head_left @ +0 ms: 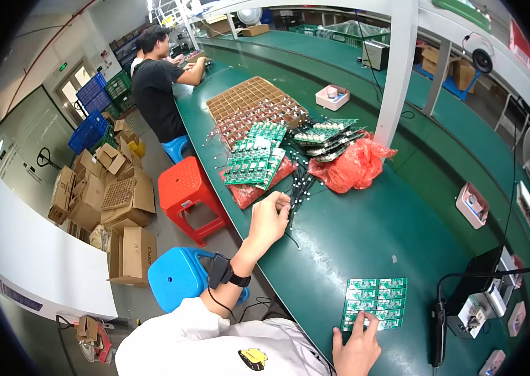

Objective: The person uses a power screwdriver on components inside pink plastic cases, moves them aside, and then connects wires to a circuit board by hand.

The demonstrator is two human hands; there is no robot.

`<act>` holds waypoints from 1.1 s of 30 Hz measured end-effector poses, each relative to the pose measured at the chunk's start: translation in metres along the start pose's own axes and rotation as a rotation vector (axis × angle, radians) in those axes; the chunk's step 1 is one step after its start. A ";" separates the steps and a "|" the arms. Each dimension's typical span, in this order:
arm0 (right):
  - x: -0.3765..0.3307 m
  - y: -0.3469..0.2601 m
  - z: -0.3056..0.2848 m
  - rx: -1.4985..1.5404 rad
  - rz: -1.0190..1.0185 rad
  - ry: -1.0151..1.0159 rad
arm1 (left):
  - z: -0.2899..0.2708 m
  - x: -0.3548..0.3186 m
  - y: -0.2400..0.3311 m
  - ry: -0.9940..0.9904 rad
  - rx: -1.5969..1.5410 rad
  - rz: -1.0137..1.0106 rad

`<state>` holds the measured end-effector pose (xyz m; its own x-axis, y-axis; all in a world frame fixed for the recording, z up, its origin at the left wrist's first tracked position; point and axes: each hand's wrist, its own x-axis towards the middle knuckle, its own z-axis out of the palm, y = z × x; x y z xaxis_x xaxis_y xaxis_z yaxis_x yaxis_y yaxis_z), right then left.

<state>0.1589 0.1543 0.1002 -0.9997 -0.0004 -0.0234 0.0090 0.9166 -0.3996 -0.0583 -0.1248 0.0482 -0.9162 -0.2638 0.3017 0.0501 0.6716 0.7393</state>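
Observation:
My left hand (269, 217) is closed, its fingertips pinched together at the near end of a bundle of black wires (302, 186) with small white connectors. What sits between those fingers is hidden; a loose wire end pokes out on the table beside the hand. At the lower right, a green circuit board panel (377, 293) made of several small boards lies flat. My right hand (357, 349) holds its near edge, with fingertips on top and the thumb at the left corner. Beyond my left hand, stacked green panels (255, 160) rest on red bubble wrap (244, 195).
Further away lie a brown grid tray (240, 95) with wired parts, another board stack (324, 135) and a red plastic bag (355, 166). A black corded tool (438, 332) and a metal device (474, 313) stand at right. Stools (190, 191) line the left; a co-worker (155, 91) sits beyond.

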 end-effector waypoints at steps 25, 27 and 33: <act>0.011 0.030 -0.028 0.559 0.145 0.142 | -0.021 -0.038 0.099 -0.382 -0.879 0.216; 0.017 0.041 -0.002 1.230 0.126 0.156 | -0.009 -0.074 0.119 -0.632 -0.943 0.278; 0.020 0.057 0.006 1.253 0.065 0.334 | 0.025 -0.120 0.137 -0.976 -0.852 0.250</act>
<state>0.1398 0.2044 0.0714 -0.9519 0.2955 0.0805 -0.1099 -0.0841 -0.9904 0.0488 0.0164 0.0975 -0.7362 0.6482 0.1943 0.1627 -0.1091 0.9806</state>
